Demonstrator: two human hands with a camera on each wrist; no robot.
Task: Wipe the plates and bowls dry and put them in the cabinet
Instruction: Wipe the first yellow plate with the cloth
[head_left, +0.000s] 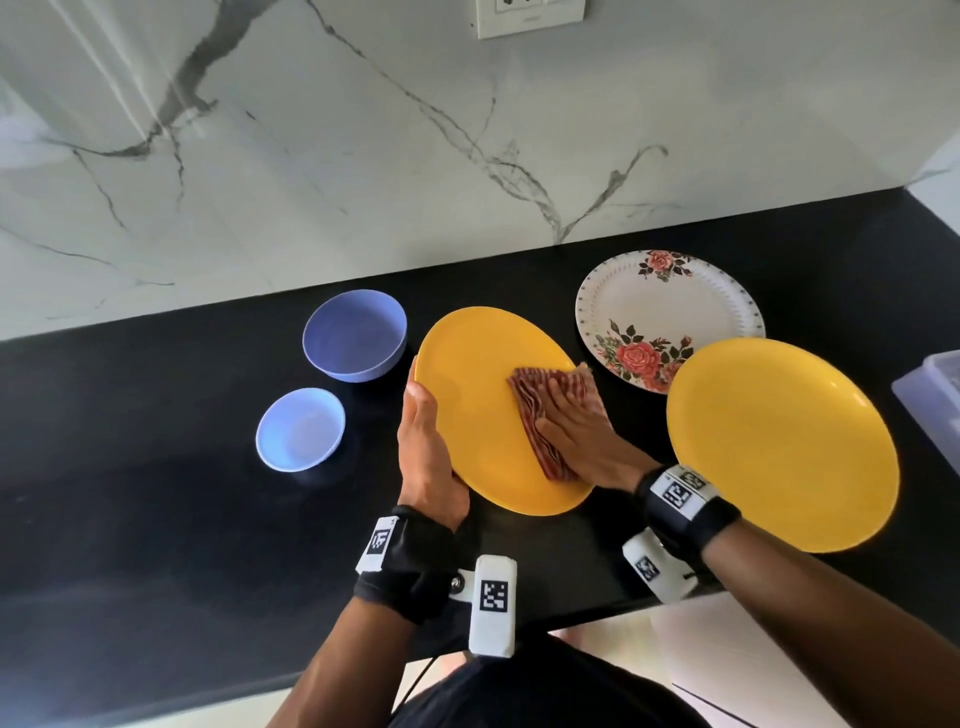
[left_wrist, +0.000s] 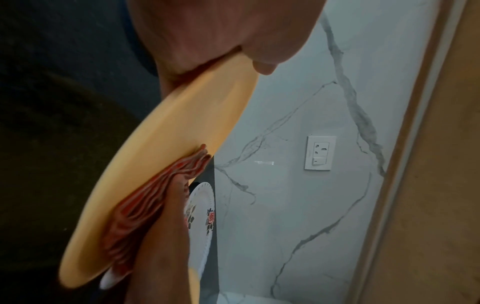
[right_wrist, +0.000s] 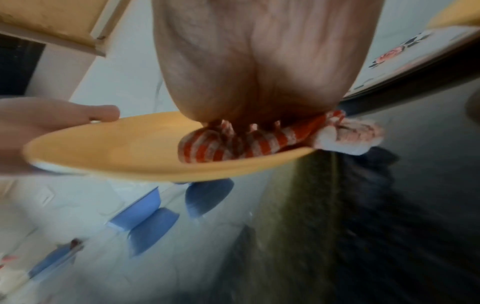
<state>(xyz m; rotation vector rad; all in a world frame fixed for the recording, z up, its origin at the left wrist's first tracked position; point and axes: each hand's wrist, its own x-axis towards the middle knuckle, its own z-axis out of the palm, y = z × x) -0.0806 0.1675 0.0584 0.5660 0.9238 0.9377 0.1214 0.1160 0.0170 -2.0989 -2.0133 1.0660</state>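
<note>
My left hand grips the left rim of a yellow plate, thumb on top and fingers underneath, holding it tilted above the black counter. My right hand lies flat on a folded red-and-white striped cloth and presses it against the plate's face near the right rim. In the left wrist view the plate and the cloth show edge-on. The right wrist view has the cloth bunched under my palm on the plate. A second yellow plate lies to the right.
A floral white plate sits at the back right, partly under the second yellow plate. A large blue bowl and a small blue bowl stand on the left. A clear plastic container is at the right edge, a marble wall behind.
</note>
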